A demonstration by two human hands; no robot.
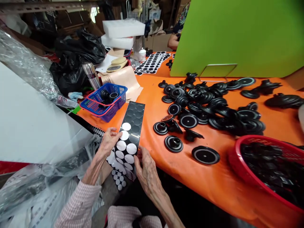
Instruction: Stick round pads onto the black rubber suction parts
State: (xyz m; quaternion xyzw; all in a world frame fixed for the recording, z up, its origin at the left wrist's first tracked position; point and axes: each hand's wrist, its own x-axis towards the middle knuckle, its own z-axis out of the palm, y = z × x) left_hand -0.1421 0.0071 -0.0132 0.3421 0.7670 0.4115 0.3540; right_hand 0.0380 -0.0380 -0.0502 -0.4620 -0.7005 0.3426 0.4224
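A long black sheet of round stickers [135, 122] lies over the table's front edge, its lower part hanging down. Black discs fill its upper part, and white circles show lower on it. At its left edge, my left hand [109, 139] pinches the sheet between thumb and fingers. My right hand [146, 167] grips the opposite edge lower down, with its fingertips partly hidden behind the sheet. To the right of the sheet lie many black round-based plastic parts [188, 121], some with a grey ring on a flat face.
A blue basket [109, 117] with a few black parts stands left of the sheet. At the right front is a red basket [234, 158] full of black pieces. A green board [237, 38] rises behind the pile. More sticker sheets [153, 61] and a metal flask [91, 76] are farther back.
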